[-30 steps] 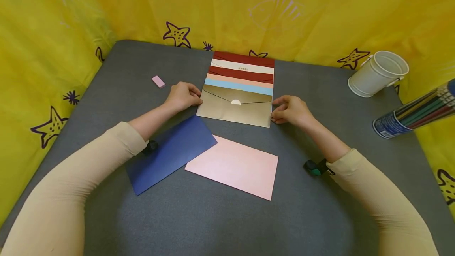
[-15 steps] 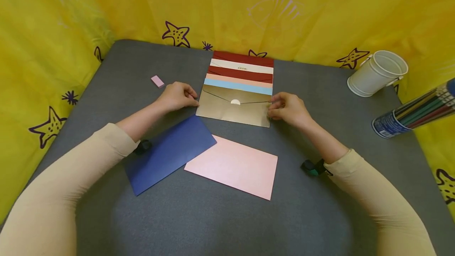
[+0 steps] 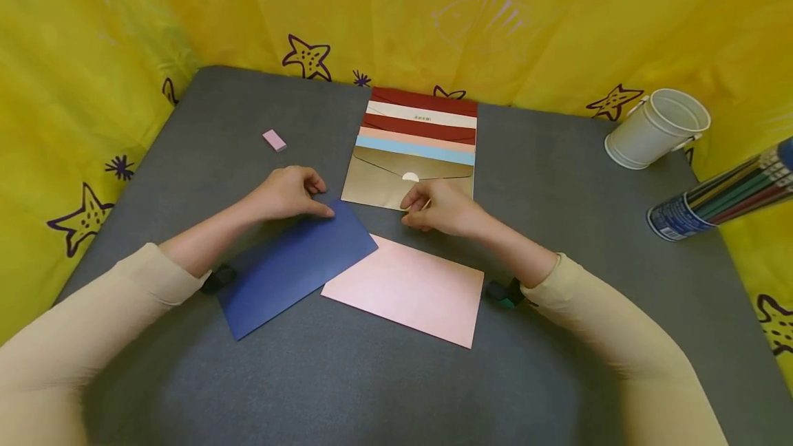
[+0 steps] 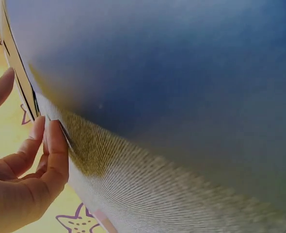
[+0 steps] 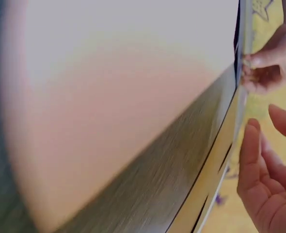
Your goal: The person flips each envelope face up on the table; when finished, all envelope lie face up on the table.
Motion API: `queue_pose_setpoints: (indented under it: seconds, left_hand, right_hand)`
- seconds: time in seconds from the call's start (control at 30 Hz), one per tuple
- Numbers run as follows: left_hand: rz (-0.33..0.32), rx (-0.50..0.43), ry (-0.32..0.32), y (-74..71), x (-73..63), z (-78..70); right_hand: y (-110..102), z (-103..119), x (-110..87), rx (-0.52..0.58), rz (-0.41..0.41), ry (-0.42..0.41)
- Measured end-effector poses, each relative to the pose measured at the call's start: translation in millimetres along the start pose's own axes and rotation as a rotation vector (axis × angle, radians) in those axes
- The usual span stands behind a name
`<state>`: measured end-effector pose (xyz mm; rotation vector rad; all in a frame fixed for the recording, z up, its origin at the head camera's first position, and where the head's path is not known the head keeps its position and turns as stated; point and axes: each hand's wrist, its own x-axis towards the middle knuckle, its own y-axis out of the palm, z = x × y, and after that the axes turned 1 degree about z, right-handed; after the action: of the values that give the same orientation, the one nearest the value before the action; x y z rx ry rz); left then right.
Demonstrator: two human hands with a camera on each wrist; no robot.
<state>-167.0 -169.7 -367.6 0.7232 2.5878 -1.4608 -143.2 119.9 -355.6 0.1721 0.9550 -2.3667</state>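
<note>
My left hand (image 3: 286, 193) hovers at the top corner of a dark blue envelope (image 3: 297, 274), its thumb over that corner and its fingers apart from the thumb. My right hand (image 3: 442, 208) is over the lower edge of a gold envelope (image 3: 372, 181) with a white half-round mark. In the right wrist view its thumb and fingers (image 5: 252, 145) stand apart with nothing between them. Behind the gold envelope, light blue (image 3: 421, 149), red (image 3: 409, 126) and white envelopes (image 3: 396, 113) overlap in a staggered row. A pink envelope (image 3: 409, 294) lies in front, partly under the blue one.
A pink eraser (image 3: 275, 140) lies at the left back. At the right stand a white metal bucket (image 3: 650, 133) and a blue tin (image 3: 675, 217) full of pencils (image 3: 743, 188). A yellow curtain (image 3: 396, 19) hangs behind the grey table (image 3: 347, 391).
Both hands have left the sides of the gold envelope. The left hand has come down and left to the blue envelope; the right hand has moved left and nearer. The envelopes stay in place.
</note>
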Motion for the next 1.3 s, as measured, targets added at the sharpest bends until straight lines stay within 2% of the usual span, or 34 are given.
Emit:
queue_pose_setpoints:
  seconds: [0.13,0.27,0.47,0.7,1.13,1.3]
  left_hand:
    - [0.013,0.032,0.006,3.4,-5.8,-1.6]
    - [0.02,0.055,0.009,4.9,-8.3,-5.8]
    - [0.006,0.083,0.006,7.8,-7.8,-8.2]
    - [0.013,0.076,-0.04,8.3,-8.8,-9.1]
    - [0.068,0.12,-0.079,0.7,-10.3,-6.3]
    - [0.101,0.095,-0.08,-4.4,-10.3,-5.2]
  right_hand:
    - [18,14,6.4,-0.15,0.057,-0.047]
    - [34,24,11.3,-0.232,0.103,-0.034]
    - [49,35,16.0,-0.346,0.102,0.027]
    - [57,40,17.1,-0.443,0.105,-0.046]
    - [57,38,16.8,-0.423,0.089,-0.09]
    - [56,37,16.7,-0.398,0.077,-0.087]
